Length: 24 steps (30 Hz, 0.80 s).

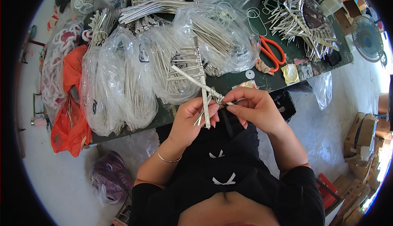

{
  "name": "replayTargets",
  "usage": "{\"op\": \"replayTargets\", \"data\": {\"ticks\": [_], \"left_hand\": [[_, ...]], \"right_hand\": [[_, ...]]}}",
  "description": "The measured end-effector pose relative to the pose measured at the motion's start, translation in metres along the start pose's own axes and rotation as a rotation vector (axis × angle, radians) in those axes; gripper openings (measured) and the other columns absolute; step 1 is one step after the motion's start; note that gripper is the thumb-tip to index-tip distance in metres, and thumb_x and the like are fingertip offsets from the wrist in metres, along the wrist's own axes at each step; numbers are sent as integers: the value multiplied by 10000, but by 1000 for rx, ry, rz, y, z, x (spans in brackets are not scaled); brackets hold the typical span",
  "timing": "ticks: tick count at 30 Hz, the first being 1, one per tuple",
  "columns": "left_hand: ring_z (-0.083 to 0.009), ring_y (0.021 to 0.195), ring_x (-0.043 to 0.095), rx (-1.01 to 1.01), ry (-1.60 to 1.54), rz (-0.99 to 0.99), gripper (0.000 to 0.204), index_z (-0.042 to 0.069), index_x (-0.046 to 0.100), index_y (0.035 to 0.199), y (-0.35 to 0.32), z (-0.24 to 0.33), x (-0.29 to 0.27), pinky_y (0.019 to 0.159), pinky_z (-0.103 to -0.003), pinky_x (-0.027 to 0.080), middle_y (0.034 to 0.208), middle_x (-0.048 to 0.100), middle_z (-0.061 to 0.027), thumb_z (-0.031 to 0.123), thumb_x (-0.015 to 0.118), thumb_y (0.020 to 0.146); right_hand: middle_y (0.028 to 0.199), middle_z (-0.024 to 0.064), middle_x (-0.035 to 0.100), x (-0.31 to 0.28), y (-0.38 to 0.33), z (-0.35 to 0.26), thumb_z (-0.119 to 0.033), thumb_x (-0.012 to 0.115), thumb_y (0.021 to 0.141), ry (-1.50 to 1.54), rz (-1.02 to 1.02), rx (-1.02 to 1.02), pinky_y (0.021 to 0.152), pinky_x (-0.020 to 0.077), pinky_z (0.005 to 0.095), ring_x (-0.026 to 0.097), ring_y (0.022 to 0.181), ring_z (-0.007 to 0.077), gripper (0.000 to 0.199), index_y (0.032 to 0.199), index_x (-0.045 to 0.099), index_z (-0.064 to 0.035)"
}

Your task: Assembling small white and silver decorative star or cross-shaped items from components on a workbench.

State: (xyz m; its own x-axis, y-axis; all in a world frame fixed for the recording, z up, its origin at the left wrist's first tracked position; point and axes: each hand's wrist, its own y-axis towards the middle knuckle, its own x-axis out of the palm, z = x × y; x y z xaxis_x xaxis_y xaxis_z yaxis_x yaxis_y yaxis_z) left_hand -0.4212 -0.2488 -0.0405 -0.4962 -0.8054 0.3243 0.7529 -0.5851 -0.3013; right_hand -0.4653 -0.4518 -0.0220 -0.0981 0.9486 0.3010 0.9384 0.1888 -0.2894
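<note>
My left hand (186,119) is closed on a knotted piece of silvery flat cords (202,75); its long strips stick up towards the table and some loose ends hang below my fingers. My right hand (258,108) pinches a short cord end at the knot, close to my left fingertips. The piece is held over the table's near edge, and its upper part, with a row of short side strips, lies across a clear plastic bag (157,45) of similar strips. Fingers hide part of the knot.
Orange-handled scissors (271,54) lie right of a bag of strips (219,37). A pile of woven silvery pieces (303,28) covers the table's far right. At the left are a red plastic bag (73,121) and bagged white chain (63,58). Cardboard boxes (361,138) stand on the floor.
</note>
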Motion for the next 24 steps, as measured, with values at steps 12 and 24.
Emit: {"op": "replayTargets", "data": {"ticks": [12,24], "left_hand": [[-8,558,382,83,-52,73,148,33,646,985,2,-7,5,497,-178,282,667,482,82,166,612,930],[-36,510,486,-16,179,44,138,8,632,977,4,21,8,451,-176,342,630,577,-2,126,622,906]], "right_hand": [[984,49,618,4,-6,-6,18,569,891,-56,-21,-18,509,445,179,544,605,31,258,1148,575,37],[756,-4,601,-5,39,-17,-141,681,870,-230,-251,127,525,421,185,538,611,45,226,1017,586,1]]}}
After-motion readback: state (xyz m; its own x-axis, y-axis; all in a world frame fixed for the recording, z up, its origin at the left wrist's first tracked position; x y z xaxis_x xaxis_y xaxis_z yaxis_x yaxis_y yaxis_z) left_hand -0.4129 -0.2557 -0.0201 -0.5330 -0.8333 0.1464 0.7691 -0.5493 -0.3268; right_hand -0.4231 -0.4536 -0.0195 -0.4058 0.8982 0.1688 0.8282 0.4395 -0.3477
